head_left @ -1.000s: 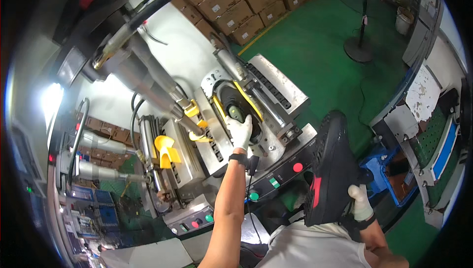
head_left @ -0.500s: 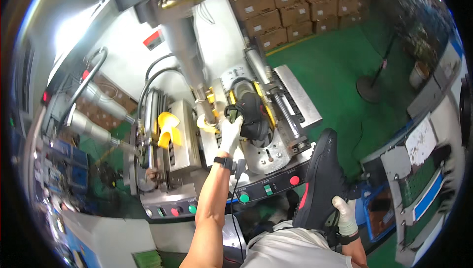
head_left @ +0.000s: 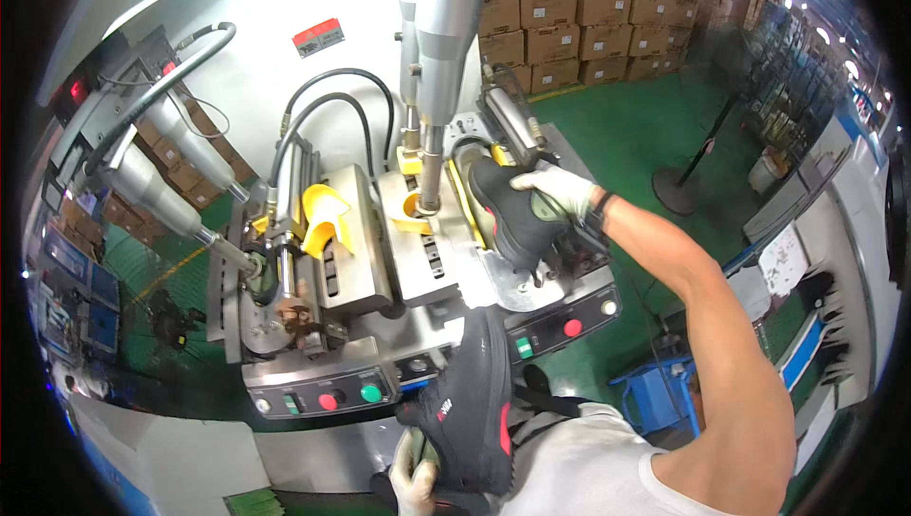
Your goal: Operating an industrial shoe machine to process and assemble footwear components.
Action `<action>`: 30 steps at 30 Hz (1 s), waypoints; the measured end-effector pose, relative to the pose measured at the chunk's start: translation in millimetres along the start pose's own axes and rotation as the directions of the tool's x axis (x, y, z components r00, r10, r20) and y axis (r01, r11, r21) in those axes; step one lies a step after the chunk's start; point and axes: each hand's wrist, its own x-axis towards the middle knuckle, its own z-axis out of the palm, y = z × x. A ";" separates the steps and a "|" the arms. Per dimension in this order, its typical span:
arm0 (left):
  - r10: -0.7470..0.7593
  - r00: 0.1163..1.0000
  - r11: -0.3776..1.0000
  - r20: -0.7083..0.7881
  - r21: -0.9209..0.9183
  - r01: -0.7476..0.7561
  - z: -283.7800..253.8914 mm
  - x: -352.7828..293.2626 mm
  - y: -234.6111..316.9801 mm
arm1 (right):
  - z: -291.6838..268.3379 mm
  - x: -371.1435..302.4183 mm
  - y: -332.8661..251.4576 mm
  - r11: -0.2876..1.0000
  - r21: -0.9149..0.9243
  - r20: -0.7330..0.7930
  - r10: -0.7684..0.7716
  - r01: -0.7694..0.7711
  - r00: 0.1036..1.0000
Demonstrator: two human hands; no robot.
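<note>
My right hand [head_left: 562, 189], in a pale glove, grips a black shoe [head_left: 513, 220] with a small red accent. That shoe is tilted over the right station of the pressing machine, above a metal plate [head_left: 525, 290]; whether it touches the station I cannot tell. Low in the middle, my left hand [head_left: 414, 471], also gloved, holds another black shoe [head_left: 472, 400] by its opening, where greenish lining shows. This second shoe has red marks and points toward the machine, in front of the control panel.
Yellow moulded pads [head_left: 325, 220] sit on the machine's left block. A vertical press cylinder [head_left: 438, 70] stands over the centre. Red and green buttons [head_left: 371, 392] line the front panels. Stacked cartons [head_left: 607, 27] and a standing fan's base [head_left: 675, 191] are beyond, and a blue crate [head_left: 655, 397] stands right.
My left hand has left the machine and moved down with a shoe. My right hand has swung up from the lower right, bringing its shoe over the right station.
</note>
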 end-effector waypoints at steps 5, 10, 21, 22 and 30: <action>-0.173 0.956 0.962 -0.236 0.167 0.215 -38.0 -58.4 -31.5 | 9.4 161.3 60.0 0.419 -0.893 -0.342 -0.391 -0.166 0.855; -0.147 0.842 0.910 -0.520 0.263 0.321 -46.6 -96.6 -56.0 | 10.2 194.5 58.0 0.231 -0.973 -0.134 -0.488 -0.021 0.862; 0.087 0.786 0.557 -0.613 0.684 0.471 -86.0 -64.9 -288.3 | -15.5 183.4 62.7 0.101 -0.995 -0.045 -0.491 0.005 0.870; 0.050 0.758 0.599 -0.651 0.626 0.499 -84.1 -70.5 -281.2 | 4.1 181.1 60.8 0.139 -0.989 -0.114 -0.449 -0.057 0.886; 0.160 0.744 0.633 -0.649 0.646 0.427 -78.1 -58.0 -275.4 | 2.4 154.4 74.0 0.384 -0.922 -0.169 -0.273 -0.054 0.947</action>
